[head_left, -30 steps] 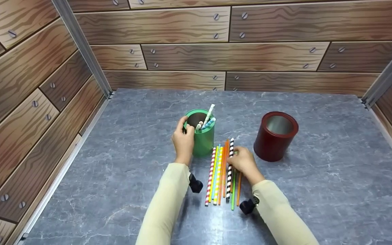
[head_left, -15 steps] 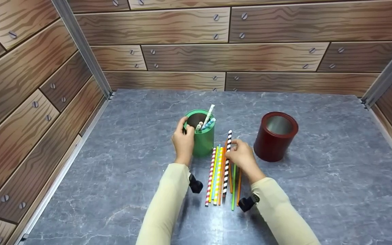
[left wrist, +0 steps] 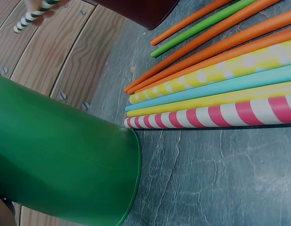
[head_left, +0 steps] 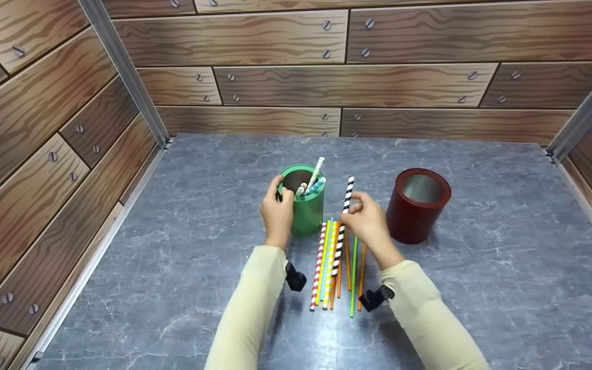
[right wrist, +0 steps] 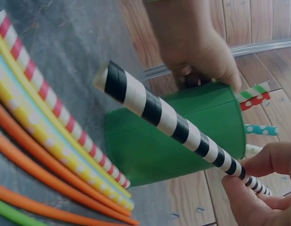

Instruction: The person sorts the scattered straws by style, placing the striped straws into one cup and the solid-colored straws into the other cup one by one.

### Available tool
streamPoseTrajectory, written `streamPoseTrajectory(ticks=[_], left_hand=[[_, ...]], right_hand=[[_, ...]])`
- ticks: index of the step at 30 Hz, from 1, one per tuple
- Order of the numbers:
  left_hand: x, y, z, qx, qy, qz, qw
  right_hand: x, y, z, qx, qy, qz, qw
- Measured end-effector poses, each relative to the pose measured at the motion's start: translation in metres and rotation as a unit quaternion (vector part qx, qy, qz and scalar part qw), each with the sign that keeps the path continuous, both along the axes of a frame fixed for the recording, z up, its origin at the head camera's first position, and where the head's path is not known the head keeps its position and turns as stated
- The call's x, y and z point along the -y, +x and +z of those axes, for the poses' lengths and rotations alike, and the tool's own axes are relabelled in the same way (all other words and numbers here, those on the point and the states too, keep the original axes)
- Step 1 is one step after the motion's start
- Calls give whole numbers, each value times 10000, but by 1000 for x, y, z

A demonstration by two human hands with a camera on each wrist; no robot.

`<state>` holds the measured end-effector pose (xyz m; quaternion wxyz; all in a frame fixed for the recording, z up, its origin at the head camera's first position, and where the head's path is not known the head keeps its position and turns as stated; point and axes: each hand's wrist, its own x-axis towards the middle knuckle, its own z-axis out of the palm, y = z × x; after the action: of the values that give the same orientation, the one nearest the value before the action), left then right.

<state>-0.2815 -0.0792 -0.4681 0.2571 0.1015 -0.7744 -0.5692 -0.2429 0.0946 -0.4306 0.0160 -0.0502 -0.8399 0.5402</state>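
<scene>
The right hand (head_left: 370, 221) has its grip clamped on a black-and-white striped straw (right wrist: 169, 120), pinched between thumb and fingertips above its middle. The shorter upper end sticks out past the fingertips; the longer part slants down from the grip toward the person, lifted off the tabletop (head_left: 506, 257). In the head view its lower end overlaps a row of straws lying side by side, among them a red-and-white striped straw (head_left: 317, 267), a green straw (head_left: 353, 288) and an orange straw (head_left: 362, 280).

The left hand (head_left: 278, 216) has its grip closed on the rim and side of an upright green canister (head_left: 309, 218), which holds several patterned straws, one blue and dotted (head_left: 316, 186). The striped straw is outside this canister, to its right. A dark red canister (head_left: 413, 223) stands upright just beyond the right hand.
</scene>
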Motion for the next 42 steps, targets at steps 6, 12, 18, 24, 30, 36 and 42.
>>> streamPoseTrajectory(ticks=[6, 12, 18, 24, 30, 36, 42], left_hand=[[0, 0, 0, 4, 13, -1, 10000], [0, 0, 0, -42, -29, 55, 10000], [0, 0, 0, -105, -76, 93, 9999], [0, -2, -1, -185, -96, 167, 9996], [0, -2, -1, -190, -86, 176, 9996], [0, -1, 0, -80, 35, 84, 9999], [0, -1, 0, -49, 62, 70, 9999]], right_hand=[[2, 2, 13, -598, -469, -119, 9970], [7, 5, 15, -1801, -1024, -280, 9779], [12, 6, 14, -2944, -1716, -446, 9391], [16, 8, 18, -3448, -2344, -581, 9071], [21, 8, 24, -3621, -2790, -750, 8862], [25, 7, 26, -3867, -3064, -845, 8657], [30, 5, 27, -4159, -3128, -785, 8503]])
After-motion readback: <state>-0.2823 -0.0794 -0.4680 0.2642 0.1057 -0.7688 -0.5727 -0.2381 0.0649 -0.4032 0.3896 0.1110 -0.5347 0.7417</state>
